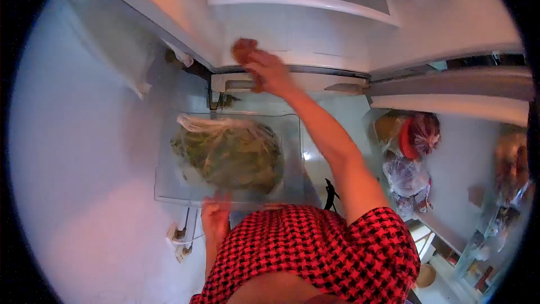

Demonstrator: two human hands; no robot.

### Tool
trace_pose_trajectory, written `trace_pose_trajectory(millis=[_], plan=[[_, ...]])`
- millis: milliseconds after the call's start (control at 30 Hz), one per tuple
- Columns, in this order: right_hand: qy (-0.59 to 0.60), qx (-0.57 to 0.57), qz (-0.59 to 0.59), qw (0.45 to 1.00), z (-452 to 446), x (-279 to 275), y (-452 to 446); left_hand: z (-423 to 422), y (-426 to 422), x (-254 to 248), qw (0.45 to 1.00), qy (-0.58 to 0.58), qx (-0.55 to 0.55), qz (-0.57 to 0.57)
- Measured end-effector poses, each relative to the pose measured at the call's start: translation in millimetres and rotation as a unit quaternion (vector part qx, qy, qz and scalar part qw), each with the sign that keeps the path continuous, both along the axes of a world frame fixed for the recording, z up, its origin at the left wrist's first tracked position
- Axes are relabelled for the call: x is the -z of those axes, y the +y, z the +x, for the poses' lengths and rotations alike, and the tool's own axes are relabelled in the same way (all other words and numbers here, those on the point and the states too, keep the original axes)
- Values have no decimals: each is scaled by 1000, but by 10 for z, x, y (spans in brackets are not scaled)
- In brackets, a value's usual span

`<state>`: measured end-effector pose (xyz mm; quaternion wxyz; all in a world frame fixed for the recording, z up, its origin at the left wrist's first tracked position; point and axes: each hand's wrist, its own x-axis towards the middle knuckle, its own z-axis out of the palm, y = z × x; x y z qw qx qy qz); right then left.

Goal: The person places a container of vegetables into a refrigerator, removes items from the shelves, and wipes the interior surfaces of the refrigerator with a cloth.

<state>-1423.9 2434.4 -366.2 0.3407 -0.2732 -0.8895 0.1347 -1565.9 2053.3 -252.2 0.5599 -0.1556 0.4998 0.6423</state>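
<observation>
My right hand (271, 73) stretches into the lower part of an open fridge. It is closed on a reddish-brown crumpled thing (244, 49), too blurred for me to tell its kind, near the pale inner floor (315, 50). Close to my body, my left hand (215, 217) grips the near edge of a clear plastic drawer (169, 191); part of its fingers is hidden. Inside the drawer lies a see-through plastic bag of leafy greens (236, 155), its gathered top toward the far left.
A white-edged fridge shelf (304, 0) is above the reaching hand. On the right, the open door holds bagged goods (406, 174) and a red item (406, 138). Plugs with a cord (181, 242) are at the lower left, beside a pale wall (73, 163).
</observation>
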Motion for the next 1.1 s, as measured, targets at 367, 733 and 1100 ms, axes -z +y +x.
trace_pose_trajectory(millis=[367, 733, 1100], plan=[[-200, 375, -171, 889, 1389, -421, 102, -51, -160, -132, 998, -12, 26, 47], [-224, 289, -195, 910, 584, -286, 284, 165, 71, -304, 999, 33, -16, 3], [-286, 252, -120, 917, 564, -199, 668, 226, -8, -93, 997, 30, -73, 18]])
